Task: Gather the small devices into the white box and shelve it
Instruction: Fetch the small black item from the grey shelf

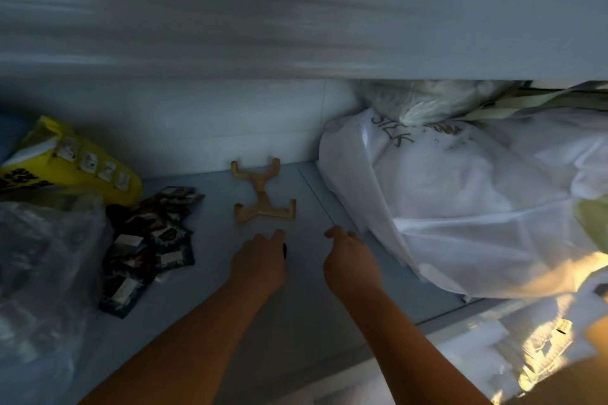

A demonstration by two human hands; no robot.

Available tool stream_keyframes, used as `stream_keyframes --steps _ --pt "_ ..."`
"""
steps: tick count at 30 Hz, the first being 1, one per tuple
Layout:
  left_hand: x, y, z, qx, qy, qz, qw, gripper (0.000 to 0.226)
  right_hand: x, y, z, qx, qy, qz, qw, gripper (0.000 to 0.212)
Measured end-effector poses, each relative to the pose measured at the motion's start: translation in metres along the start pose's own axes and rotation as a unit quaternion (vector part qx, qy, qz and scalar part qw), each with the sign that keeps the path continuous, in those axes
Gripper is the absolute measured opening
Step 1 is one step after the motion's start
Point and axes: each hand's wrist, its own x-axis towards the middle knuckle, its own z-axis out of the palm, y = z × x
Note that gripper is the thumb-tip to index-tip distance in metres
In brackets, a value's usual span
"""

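The head camera looks into a dim shelf (210,273) with a pale board above it. Both bare forearms reach forward over the shelf floor. The left hand (260,265) is turned palm down with its fingers curled loosely, and a small dark thing (285,249) shows at the edge of its fingers; whether the hand clamps it cannot be told. The right hand (350,261) is beside it, a little apart, with the fingers bent and nothing visible in them; the palm side is hidden, so whether it grips anything cannot be told either.

Just beyond the hands a wooden stand (261,196) lies flat on the shelf, near the back wall. To the left a pile of dark cards (148,246) is spread out, beside a clear plastic bag (46,273) and a yellow bag (65,161). To the right a large white bag (460,194) with dark lettering fills that side of the shelf.

The white box does not show in this view, so its place cannot be told.
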Motion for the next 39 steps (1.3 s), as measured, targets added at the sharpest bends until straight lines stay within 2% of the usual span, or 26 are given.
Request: stream_keyframes --steps 3,6,7,9,10,12,18,29,33,39 --pt "-0.001 0.001 -0.007 -0.022 0.005 0.021 1.000 0.081 -0.001 0.000 0.003 0.014 -0.001 0.007 1.000 0.053" --pt "-0.005 0.007 -0.017 -0.049 0.043 0.072 0.995 0.074 0.002 0.003 0.004 0.124 -0.005 0.040 0.991 0.046" --pt "-0.007 0.009 -0.021 -0.061 0.055 0.091 0.992 0.067 0.003 0.004 0.003 0.204 -0.009 0.077 0.976 0.041" --pt "-0.012 0.015 -0.026 -0.082 0.070 0.123 0.986 0.054 0.000 0.002 0.002 0.376 -0.024 0.161 0.912 0.034" --pt "-0.014 0.018 -0.029 -0.088 0.076 0.136 0.984 0.051 -0.002 0.002 0.001 0.434 -0.025 0.192 0.880 0.033" --pt "-0.021 0.023 -0.032 -0.093 0.084 0.153 0.980 0.049 -0.008 0.002 -0.001 0.484 -0.019 0.223 0.846 0.035" --pt "-0.044 0.037 -0.033 -0.102 0.088 0.203 0.970 0.045 -0.031 0.008 -0.011 0.570 0.043 0.254 0.781 0.036" --pt "-0.088 0.090 -0.019 -0.138 0.076 0.304 0.939 0.044 -0.086 0.054 -0.039 0.647 0.121 0.291 0.694 0.027" --pt "-0.106 0.123 -0.016 -0.150 0.064 0.356 0.920 0.047 -0.114 0.081 -0.057 0.665 0.164 0.293 0.667 0.017" --pt "-0.138 0.186 -0.011 -0.148 0.043 0.449 0.880 0.049 -0.164 0.132 -0.096 0.671 0.235 0.294 0.639 0.020"
